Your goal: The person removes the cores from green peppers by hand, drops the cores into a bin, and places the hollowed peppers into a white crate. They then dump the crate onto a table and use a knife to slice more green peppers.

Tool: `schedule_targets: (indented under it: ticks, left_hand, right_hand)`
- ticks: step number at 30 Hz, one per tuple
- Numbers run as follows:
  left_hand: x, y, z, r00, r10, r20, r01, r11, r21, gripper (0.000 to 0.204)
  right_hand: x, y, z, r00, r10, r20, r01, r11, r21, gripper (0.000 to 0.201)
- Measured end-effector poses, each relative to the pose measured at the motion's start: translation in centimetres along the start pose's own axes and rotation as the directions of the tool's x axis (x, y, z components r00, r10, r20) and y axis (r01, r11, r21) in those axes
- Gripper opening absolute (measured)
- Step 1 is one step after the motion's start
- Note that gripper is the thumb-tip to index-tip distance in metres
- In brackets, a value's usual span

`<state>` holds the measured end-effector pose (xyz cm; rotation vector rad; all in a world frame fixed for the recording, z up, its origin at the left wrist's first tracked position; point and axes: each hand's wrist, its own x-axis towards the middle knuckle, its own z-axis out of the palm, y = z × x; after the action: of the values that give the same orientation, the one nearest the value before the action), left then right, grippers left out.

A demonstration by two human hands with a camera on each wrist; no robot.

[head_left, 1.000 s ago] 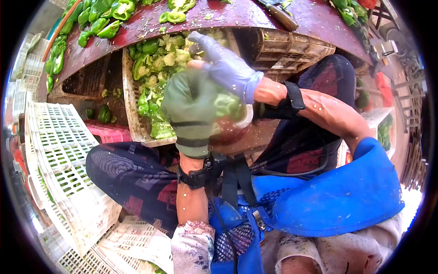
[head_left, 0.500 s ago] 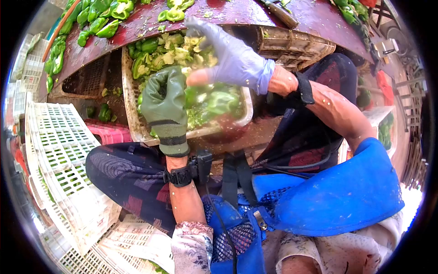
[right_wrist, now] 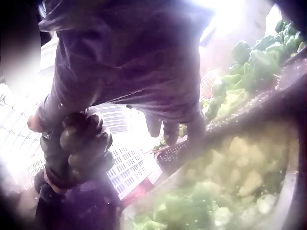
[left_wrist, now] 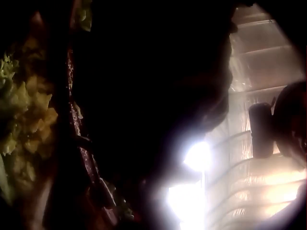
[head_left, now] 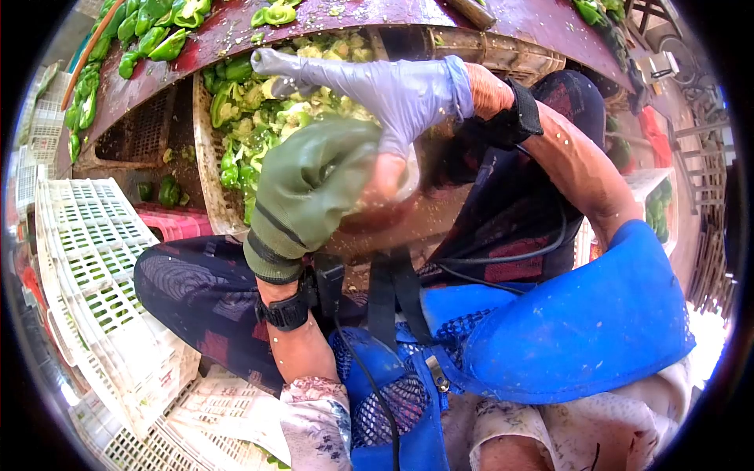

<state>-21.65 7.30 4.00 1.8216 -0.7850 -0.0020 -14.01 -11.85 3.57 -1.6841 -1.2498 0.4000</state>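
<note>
My left hand [head_left: 314, 180], in a dark green coated glove, is curled into a fist over the near part of the crate; nothing shows in its curled fingers [right_wrist: 86, 143]. Just beside the fist, my right hand [head_left: 393, 93] wears a thin lilac glove and has its fingers stretched out to the left. Its bare thumb [head_left: 389, 174] points down and overlaps the edge of the fist in the head view. Below both hands, a dirty white crate [head_left: 206, 157] holds cut green peppers [head_left: 228, 102] and pale seedy cores [head_left: 334, 49]. The left wrist view is mostly dark.
A dark red tabletop [head_left: 236, 35] carries green peppers [head_left: 169, 45] and a wooden handle [head_left: 473, 12] at its edge. Stacked white crates [head_left: 102, 259] stand at the left, near a pink crate [head_left: 177, 224]. Another crate [head_left: 503, 55] lies under the table.
My hands were together, then the left fist drew left and away, and now they are together again. My right hand has shifted left, and the head view has tilted slightly.
</note>
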Motion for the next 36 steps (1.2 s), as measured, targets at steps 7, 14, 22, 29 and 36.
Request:
schedule_targets:
  ticks: [7,14,22,29,36]
  left_hand:
    - [-1.7,0.5,2.4,0.997,-0.004,-0.071,0.015,0.987,0.159,0.006]
    - [-2.3,1.0,2.8,0.895,-0.381,-0.229,0.301,0.899,-0.319,0.010]
    - [-2.5,0.1,3.3,0.852,-0.441,-0.282,0.321,0.866,-0.384,0.009]
    - [-2.3,0.5,3.1,0.856,-0.452,-0.251,0.310,0.837,-0.450,0.012]
    - [-2.4,-1.3,2.9,0.811,-0.498,-0.307,0.130,0.664,-0.736,0.023]
  right_hand:
    - [-0.9,0.2,2.3,0.981,-0.021,0.194,-0.017,0.981,0.196,0.137]
    - [-0.5,-0.6,1.9,0.981,0.136,0.135,-0.184,0.868,0.461,0.114]
    - [-1.0,-1.1,1.2,0.884,0.194,0.425,-0.434,0.676,0.596,0.070]
    - [-1.6,-1.8,0.7,0.932,0.087,0.352,-0.309,0.697,0.647,0.060]
    - [-1.2,0.9,-0.6,0.949,-0.009,0.314,-0.154,0.858,0.489,0.058]
